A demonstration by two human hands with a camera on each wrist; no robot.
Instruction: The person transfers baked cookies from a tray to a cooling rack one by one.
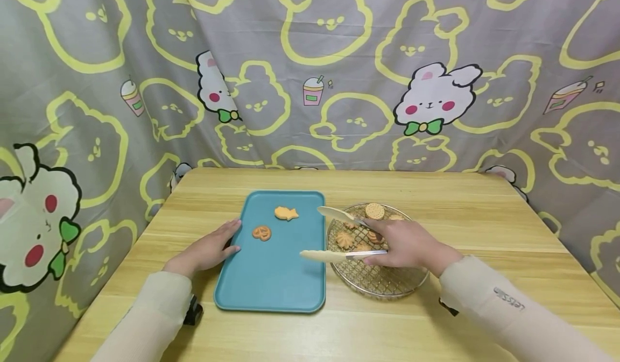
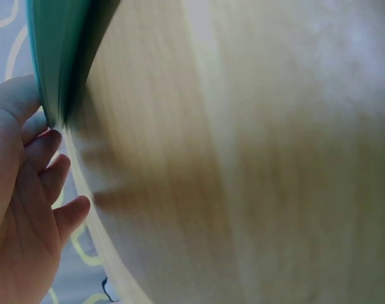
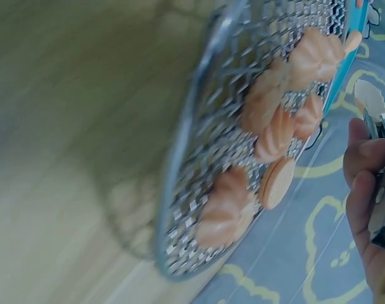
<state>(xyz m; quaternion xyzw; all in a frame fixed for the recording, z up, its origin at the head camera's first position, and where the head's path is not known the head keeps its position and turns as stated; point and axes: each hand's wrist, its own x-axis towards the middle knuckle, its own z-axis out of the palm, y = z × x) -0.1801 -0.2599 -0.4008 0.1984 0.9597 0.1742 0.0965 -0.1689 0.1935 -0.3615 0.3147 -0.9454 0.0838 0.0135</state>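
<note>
My left hand [image 1: 207,252] touches the left rim of a teal tray [image 1: 271,292], its fingers and thumb lying along the edge. In the left wrist view the fingers [image 2: 56,177] are beside the tray's side [image 2: 59,57]. On the tray lie a fish-shaped cookie [image 1: 286,213] and a pretzel-shaped cookie [image 1: 262,233]. My right hand [image 1: 411,243] holds a pair of tongs [image 1: 370,254] with metal arms and cream tips. The tongs are spread, their tips over the tray's right side with nothing between them. Beneath that hand is a round wire rack [image 1: 382,284] bearing several cookies [image 3: 225,212].
Tray and rack stand side by side on a wood-grain table [image 1: 465,206]. Behind and beside the table hangs a grey curtain [image 1: 349,39] with cartoon rabbits. A round cookie [image 1: 375,211] lies near the rack's far edge, and a swirled cookie [image 1: 345,239] near its left side.
</note>
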